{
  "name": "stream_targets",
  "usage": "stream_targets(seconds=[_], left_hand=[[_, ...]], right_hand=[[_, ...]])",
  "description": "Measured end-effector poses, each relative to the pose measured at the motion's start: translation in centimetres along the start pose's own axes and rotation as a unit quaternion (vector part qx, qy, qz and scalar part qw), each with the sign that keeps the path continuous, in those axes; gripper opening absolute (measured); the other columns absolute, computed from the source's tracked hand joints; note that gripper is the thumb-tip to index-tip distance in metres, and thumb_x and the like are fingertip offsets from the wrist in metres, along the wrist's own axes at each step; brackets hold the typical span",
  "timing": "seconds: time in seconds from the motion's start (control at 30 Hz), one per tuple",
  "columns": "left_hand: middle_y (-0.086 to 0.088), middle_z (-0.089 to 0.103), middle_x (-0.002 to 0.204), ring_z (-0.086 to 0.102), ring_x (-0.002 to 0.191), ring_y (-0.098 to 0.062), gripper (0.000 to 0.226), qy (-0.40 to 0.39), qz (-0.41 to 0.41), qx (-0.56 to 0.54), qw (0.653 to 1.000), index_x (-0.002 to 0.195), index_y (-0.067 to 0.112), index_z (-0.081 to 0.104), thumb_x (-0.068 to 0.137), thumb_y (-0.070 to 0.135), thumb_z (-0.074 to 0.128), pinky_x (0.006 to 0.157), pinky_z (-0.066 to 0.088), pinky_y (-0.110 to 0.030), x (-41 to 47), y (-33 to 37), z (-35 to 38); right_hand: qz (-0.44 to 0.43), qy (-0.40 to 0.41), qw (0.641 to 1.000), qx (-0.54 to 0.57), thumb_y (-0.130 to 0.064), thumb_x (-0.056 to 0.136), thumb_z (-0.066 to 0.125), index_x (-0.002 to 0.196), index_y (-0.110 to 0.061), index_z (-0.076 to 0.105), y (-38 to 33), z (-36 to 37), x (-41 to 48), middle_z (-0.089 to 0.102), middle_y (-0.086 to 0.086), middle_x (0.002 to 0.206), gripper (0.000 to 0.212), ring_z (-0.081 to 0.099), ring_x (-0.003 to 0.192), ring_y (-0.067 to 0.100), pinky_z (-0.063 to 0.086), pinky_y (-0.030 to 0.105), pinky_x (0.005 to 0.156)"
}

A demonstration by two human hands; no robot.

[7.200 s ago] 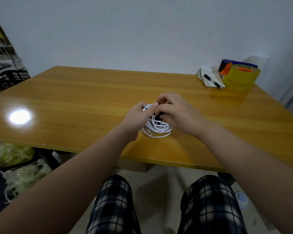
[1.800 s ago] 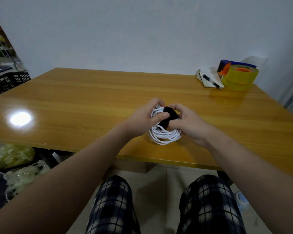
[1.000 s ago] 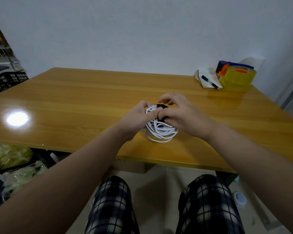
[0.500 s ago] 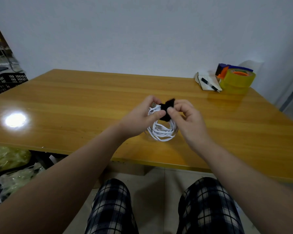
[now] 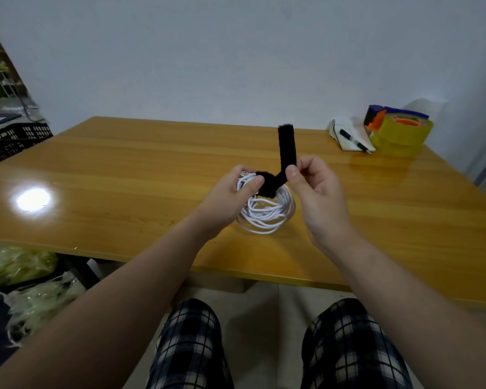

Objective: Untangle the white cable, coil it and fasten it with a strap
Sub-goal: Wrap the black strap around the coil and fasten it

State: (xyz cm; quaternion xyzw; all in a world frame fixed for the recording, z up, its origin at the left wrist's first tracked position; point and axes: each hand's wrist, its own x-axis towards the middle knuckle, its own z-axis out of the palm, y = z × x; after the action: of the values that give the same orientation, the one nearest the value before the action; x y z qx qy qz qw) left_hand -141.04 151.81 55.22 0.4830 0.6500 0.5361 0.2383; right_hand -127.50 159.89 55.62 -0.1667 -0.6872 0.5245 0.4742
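Grips top of coiled white cable [image 5: 267,217] with left hand [image 5: 230,192], thumb pressing black fuzzy fabric strap [image 5: 286,147] onto bundle. Pinches strap's free tail between thumb and forefinger of right hand [image 5: 314,189]. Stands tail upright above coil now; half second ago sat bunched against bundle. Seemingly pulls taut for wrap, though loop's far side hidden. Coiling done, fastening not. Keeps coil over glossy wooden desk [image 5: 124,169], near front edge.

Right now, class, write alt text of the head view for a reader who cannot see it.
The left hand grips a coiled white cable at a wooden table while the right hand pinches a black strap looped round it.
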Motion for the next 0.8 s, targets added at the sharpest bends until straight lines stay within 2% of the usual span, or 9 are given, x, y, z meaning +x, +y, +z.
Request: stream_targets(seconds=[0.13,0.2,0.3,0.37,0.43,0.57,0.63,0.7,0.8], left_hand=[[-0.002,0.063,0.107,0.061,0.095,-0.012,0.012,-0.041,0.043,0.03,0.998,0.108,0.024,0.051,0.097,0.03,0.049,0.085,0.047,-0.029,-0.4,0.4,0.5],[0.003,0.061,0.103,0.06,0.093,-0.005,0.007,-0.053,0.093,0.018,0.994,0.104,0.024,0.05,0.097,0.024,0.05,0.082,0.046,-0.022,-0.6,1.0,0.5],[0.008,0.057,0.096,0.056,0.086,0.001,0.01,-0.061,0.137,0.037,0.988,0.106,0.018,0.05,0.097,0.018,0.051,0.078,0.046,-0.016,-0.6,1.3,0.1],[0.006,0.056,0.097,0.055,0.087,-0.002,0.012,-0.06,0.15,0.056,0.985,0.108,0.017,0.048,0.096,0.017,0.051,0.078,0.046,-0.02,-0.5,1.2,0.0],[0.003,0.053,0.095,0.054,0.084,-0.006,0.014,-0.054,0.143,0.063,0.986,0.107,0.023,0.044,0.096,0.019,0.052,0.075,0.046,-0.023,-0.3,1.1,-0.2],[-0.003,0.052,0.088,0.056,0.076,-0.021,0.021,-0.073,0.137,0.132,0.979,0.104,0.018,0.034,0.095,0.025,0.052,0.066,0.045,-0.033,0.2,1.4,-0.4],[0.004,0.053,0.087,0.059,0.082,-0.024,0.026,-0.064,0.158,0.195,0.966,0.105,0.017,0.033,0.094,0.03,0.052,0.07,0.045,-0.034,0.1,1.7,-0.2],[0.008,0.053,0.085,0.061,0.082,-0.025,0.028,-0.048,0.163,0.224,0.96,0.105,0.019,0.032,0.094,0.035,0.051,0.07,0.046,-0.035,-0.1,1.8,0.0],[-0.006,0.063,0.094,0.063,0.084,-0.029,0.032,-0.046,0.158,0.235,0.958,0.104,0.02,0.031,0.091,0.04,0.052,0.073,0.049,-0.046,-0.4,1.4,-0.3]], right_hand=[[0.099,0.074,0.992,-0.001,-0.015,0.095,0.051,0.076,-0.017,0.052,0.5,0.0,1.5,0.05,-0.004,0.072,0.019,0.048,0.067,0.008,0.042,0.025,0.067],[0.183,0.058,0.979,0.062,-0.015,0.093,0.054,0.076,-0.012,0.054,0.6,0.1,2.1,0.056,0.005,0.073,0.018,0.053,0.069,0.018,0.045,0.034,0.066],[0.233,0.0,0.968,0.089,-0.016,0.091,0.058,0.085,-0.015,0.052,0.9,0.2,2.1,0.058,0.009,0.082,0.008,0.057,0.069,0.02,0.048,0.034,0.064],[0.188,-0.024,0.981,0.052,-0.016,0.093,0.054,0.096,-0.022,0.055,1.0,0.0,2.1,0.06,0.008,0.1,0.006,0.062,0.086,0.022,0.052,0.035,0.075],[0.118,-0.056,0.991,-0.001,-0.015,0.097,0.045,0.094,-0.022,0.063,0.6,0.0,2.0,0.065,0.007,0.103,0.02,0.062,0.095,0.021,0.05,0.034,0.083],[0.066,-0.109,0.984,-0.125,-0.024,0.098,0.043,0.084,-0.002,0.062,-0.2,0.1,2.1,0.058,0.003,0.074,0.033,0.054,0.072,0.012,0.043,0.031,0.069],[0.028,-0.17,0.963,-0.207,-0.038,0.099,0.039,0.088,0.002,0.06,-0.2,0.1,2.3,0.058,0.008,0.07,0.047,0.056,0.067,0.017,0.045,0.036,0.065],[-0.007,-0.19,0.945,-0.267,-0.046,0.098,0.036,0.077,0.001,0.058,-0.3,0.2,2.5,0.058,0.015,0.068,0.056,0.055,0.065,0.026,0.043,0.041,0.062],[0.044,-0.194,0.955,-0.221,-0.049,0.094,0.042,0.072,0.004,0.057,-0.5,0.3,2.6,0.054,0.009,0.06,0.059,0.048,0.057,0.019,0.037,0.035,0.059]])
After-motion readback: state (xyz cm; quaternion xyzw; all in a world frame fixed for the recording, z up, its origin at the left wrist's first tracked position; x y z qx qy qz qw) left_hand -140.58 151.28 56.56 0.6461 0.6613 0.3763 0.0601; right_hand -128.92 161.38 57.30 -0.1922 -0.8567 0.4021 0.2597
